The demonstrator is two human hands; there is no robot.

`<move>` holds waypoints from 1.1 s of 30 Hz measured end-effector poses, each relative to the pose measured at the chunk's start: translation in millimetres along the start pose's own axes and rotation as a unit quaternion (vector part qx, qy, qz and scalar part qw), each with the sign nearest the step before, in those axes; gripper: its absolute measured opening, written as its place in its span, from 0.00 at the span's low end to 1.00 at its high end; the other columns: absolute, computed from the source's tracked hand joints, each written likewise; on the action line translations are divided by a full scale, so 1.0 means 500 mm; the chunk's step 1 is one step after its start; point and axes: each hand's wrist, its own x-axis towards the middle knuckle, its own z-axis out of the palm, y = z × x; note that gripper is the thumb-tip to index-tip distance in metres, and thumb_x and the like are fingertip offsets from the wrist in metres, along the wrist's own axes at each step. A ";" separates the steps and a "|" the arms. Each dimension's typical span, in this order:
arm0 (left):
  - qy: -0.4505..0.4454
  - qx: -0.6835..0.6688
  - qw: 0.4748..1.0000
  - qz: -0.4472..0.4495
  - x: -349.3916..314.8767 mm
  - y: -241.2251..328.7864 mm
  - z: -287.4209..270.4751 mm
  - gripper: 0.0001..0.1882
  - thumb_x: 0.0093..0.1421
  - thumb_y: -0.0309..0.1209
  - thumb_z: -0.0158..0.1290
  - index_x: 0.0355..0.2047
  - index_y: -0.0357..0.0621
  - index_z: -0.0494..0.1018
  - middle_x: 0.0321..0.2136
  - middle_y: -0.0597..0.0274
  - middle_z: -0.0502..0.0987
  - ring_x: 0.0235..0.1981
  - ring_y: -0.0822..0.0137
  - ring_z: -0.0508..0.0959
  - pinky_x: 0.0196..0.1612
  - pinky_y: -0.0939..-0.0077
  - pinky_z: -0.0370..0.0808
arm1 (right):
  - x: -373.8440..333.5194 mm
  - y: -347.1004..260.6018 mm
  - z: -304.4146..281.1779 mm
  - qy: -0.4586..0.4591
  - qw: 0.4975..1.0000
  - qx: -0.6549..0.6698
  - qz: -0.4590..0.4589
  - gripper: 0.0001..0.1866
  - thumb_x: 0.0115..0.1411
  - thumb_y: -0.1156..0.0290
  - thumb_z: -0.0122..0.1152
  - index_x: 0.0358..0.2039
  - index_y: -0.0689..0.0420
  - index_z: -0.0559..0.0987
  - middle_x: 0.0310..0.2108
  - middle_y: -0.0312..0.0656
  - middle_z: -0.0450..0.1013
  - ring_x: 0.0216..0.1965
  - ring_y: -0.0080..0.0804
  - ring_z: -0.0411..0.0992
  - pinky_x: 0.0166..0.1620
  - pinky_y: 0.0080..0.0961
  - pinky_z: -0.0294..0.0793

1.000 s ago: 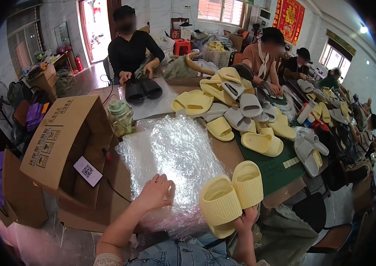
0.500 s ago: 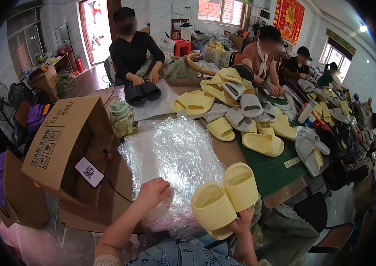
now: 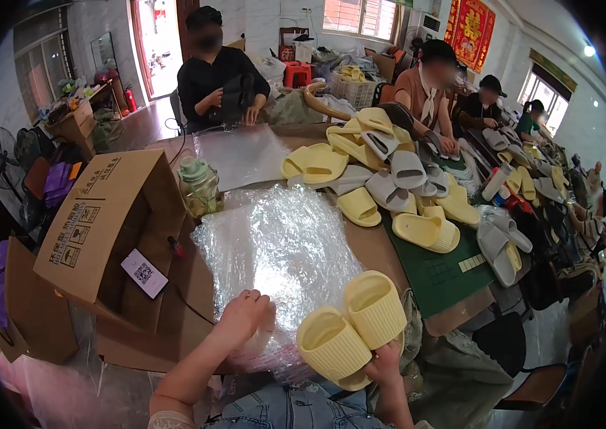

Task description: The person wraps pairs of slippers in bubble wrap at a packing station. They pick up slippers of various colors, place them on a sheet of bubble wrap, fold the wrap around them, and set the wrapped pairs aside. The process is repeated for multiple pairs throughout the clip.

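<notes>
A pair of pale yellow slippers (image 3: 352,325) is held up in my right hand (image 3: 387,363), its fingers wrapped round them at their lower right side. They stand side by side, soles tilted, over the front edge of the table. My left hand (image 3: 248,318) rests on a stack of shiny transparent plastic bags (image 3: 281,239). Its fingers are curled and pressed together at a bag's near-left part, where the film looks slightly lifted; the fingertips are partly hidden.
An open cardboard box (image 3: 103,229) with a phone-like card (image 3: 144,273) stands left, beside a greenish jar (image 3: 198,186). Yellow and grey slippers (image 3: 396,171) pile up at the far right, by a green mat (image 3: 439,282). A co-worker in black (image 3: 221,86) handles dark slippers opposite; others sit farther right.
The yellow slippers in my right hand have shifted slightly left and down. My left hand stays nearly in place. The co-worker opposite has lifted the black slippers off the table.
</notes>
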 end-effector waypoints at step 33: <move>0.176 -0.200 0.963 0.032 0.031 0.108 -0.050 0.08 0.63 0.31 0.56 0.42 0.48 0.78 0.32 0.60 0.79 0.31 0.55 0.81 0.33 0.63 0.79 | 0.018 0.039 0.004 -0.089 0.959 0.105 0.249 0.11 0.54 0.72 0.63 0.36 0.64 0.79 0.31 0.54 0.77 0.33 0.55 0.76 0.36 0.43 0.75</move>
